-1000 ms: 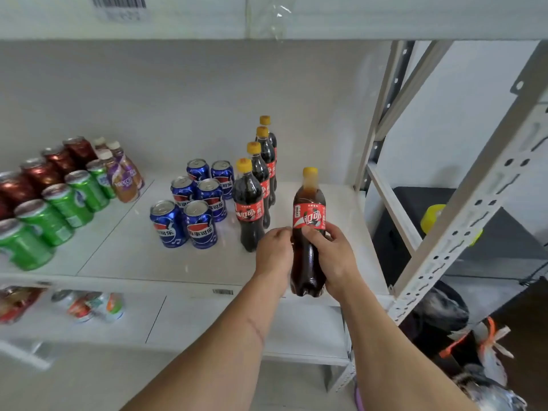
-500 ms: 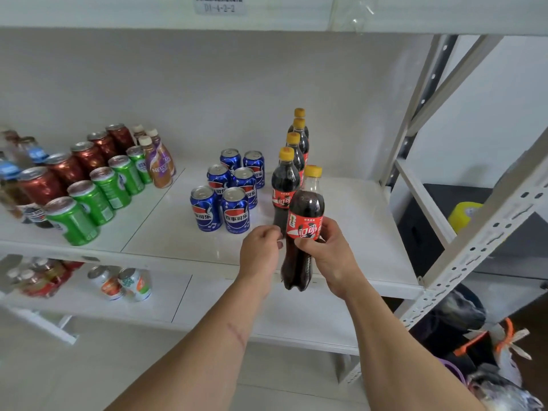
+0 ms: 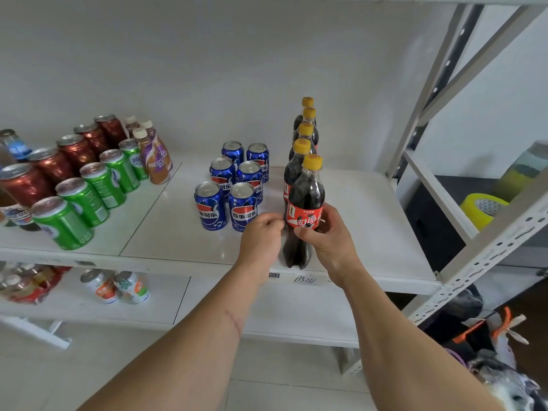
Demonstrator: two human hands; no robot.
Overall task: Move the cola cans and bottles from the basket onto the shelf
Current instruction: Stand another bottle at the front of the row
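1. A cola bottle (image 3: 305,209) is gripped by the right hand (image 3: 329,238), fingers wrapped around its red label, thumb across the front.
2. The bottle is held upright at the front edge of the shelf (image 3: 370,221); whether its base is touching the board cannot be told.
3. The left hand (image 3: 261,238) is curled loosely just left of the grip, fingertips beside the label, nothing clasped in it.
4. Directly behind the grip, a row of four matching bottles (image 3: 299,155) is lined up toward the wall.
5. Left of the grip, six blue cans (image 3: 234,182) are stood in pairs.
6. Far left of the grip, green cans (image 3: 89,191) and red cans (image 3: 56,161) are ranked in rows.
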